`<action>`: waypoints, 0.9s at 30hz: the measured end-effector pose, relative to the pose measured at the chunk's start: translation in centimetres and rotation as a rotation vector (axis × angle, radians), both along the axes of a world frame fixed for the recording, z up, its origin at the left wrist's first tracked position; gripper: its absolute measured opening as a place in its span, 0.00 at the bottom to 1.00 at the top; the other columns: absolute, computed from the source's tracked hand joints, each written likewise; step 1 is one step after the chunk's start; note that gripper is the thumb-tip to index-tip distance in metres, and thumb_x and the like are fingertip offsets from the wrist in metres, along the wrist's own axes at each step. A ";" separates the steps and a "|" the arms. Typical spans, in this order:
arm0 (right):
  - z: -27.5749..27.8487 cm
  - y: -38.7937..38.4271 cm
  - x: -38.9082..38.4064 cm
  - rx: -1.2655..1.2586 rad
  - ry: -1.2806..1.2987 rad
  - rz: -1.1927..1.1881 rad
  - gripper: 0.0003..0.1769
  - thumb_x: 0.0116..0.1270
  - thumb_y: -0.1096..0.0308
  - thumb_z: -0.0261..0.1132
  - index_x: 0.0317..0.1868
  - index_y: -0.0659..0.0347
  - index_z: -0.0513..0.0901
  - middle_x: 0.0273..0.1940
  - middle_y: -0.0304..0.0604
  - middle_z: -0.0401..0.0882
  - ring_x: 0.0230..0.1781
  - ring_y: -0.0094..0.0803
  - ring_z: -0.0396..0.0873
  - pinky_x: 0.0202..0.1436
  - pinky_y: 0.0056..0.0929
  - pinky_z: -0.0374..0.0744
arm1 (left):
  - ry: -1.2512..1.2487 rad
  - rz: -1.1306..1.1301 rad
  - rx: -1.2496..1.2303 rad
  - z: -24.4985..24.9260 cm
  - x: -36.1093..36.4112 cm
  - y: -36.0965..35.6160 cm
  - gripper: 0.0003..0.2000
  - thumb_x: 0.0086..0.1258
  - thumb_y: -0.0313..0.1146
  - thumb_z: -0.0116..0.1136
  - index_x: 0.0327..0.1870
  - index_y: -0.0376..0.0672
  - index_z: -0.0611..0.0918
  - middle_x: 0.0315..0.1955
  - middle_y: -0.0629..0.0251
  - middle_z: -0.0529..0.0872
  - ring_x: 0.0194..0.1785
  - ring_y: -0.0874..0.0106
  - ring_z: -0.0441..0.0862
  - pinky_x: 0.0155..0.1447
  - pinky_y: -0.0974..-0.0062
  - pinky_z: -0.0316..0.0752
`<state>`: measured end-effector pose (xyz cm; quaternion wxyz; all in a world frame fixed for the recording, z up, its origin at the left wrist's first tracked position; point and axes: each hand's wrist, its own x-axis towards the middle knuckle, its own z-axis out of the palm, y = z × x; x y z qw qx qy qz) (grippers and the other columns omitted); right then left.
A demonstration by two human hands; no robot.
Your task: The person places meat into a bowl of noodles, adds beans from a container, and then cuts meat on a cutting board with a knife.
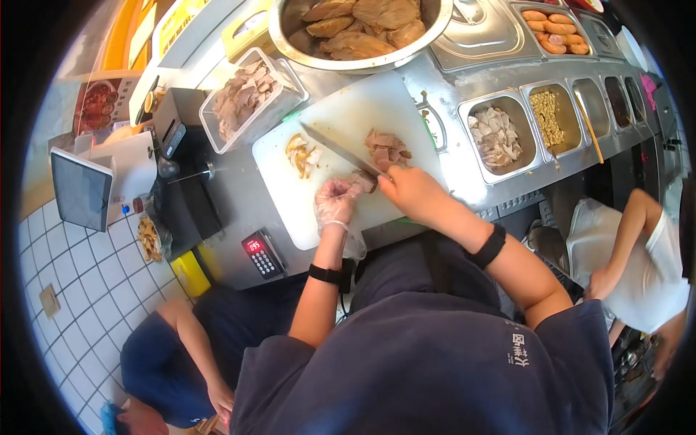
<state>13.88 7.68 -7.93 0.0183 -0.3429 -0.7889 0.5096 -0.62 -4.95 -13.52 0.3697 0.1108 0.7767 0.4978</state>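
Observation:
My right hand [415,192] grips the handle of a long kitchen knife [337,148], its blade pointing up and left across the white cutting board [286,206]. Under a clear plastic glove, my left hand [337,203] has its fingers curled against a piece of cooked meat [365,181] close beside the blade. Sliced meat [387,149] lies in a pile on the far side of the knife. To the left of the blade are pale, yellowish scraps [301,156] on the board.
A big steel bowl [286,43] of meat pieces and a plastic tub [217,134] of sliced meat stand beyond the board. Steel pans [527,156] of food line the right. A red-lit keypad device [261,255] sits front left. Co-workers' arms [629,239] show at both sides.

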 end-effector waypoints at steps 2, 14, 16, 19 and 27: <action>1.7 1.0 1.2 -0.002 -0.062 0.019 0.20 0.70 0.56 0.54 0.34 0.70 0.77 0.30 0.63 0.79 0.34 0.60 0.78 0.39 0.51 0.76 | 0.011 -0.008 -0.006 -0.3 -0.2 0.0 0.10 0.54 0.15 0.63 0.25 0.42 0.75 0.23 0.72 0.80 0.28 0.80 0.77 0.36 0.81 0.74; -0.8 -1.3 -0.6 0.004 0.013 -0.028 0.18 0.70 0.56 0.55 0.33 0.66 0.75 0.26 0.60 0.78 0.29 0.60 0.77 0.35 0.51 0.75 | 0.076 -0.019 -0.022 -0.8 -0.4 -0.7 0.11 0.53 0.15 0.64 0.24 0.43 0.75 0.22 0.73 0.78 0.28 0.80 0.75 0.37 0.82 0.73; -0.7 -0.4 0.1 0.010 0.050 -0.037 0.19 0.70 0.56 0.54 0.32 0.67 0.75 0.26 0.60 0.78 0.30 0.60 0.77 0.35 0.50 0.75 | 0.124 -0.048 -0.140 0.1 -0.6 -0.1 0.11 0.53 0.15 0.64 0.24 0.43 0.75 0.23 0.72 0.78 0.28 0.80 0.74 0.36 0.82 0.72; 1.9 0.6 2.5 -0.084 0.000 -0.001 0.20 0.70 0.57 0.54 0.31 0.68 0.75 0.26 0.61 0.78 0.30 0.60 0.77 0.35 0.49 0.75 | 0.107 -0.037 -0.052 -1.3 -1.1 -0.8 0.12 0.52 0.15 0.64 0.24 0.43 0.74 0.22 0.72 0.78 0.27 0.80 0.74 0.35 0.82 0.72; 5.8 -0.8 5.5 -0.132 -0.087 0.022 0.18 0.71 0.59 0.54 0.31 0.68 0.73 0.22 0.62 0.76 0.27 0.61 0.77 0.33 0.50 0.74 | 0.057 0.001 0.004 0.1 -0.5 -0.1 0.12 0.49 0.12 0.60 0.23 0.43 0.74 0.22 0.71 0.78 0.27 0.79 0.74 0.35 0.81 0.72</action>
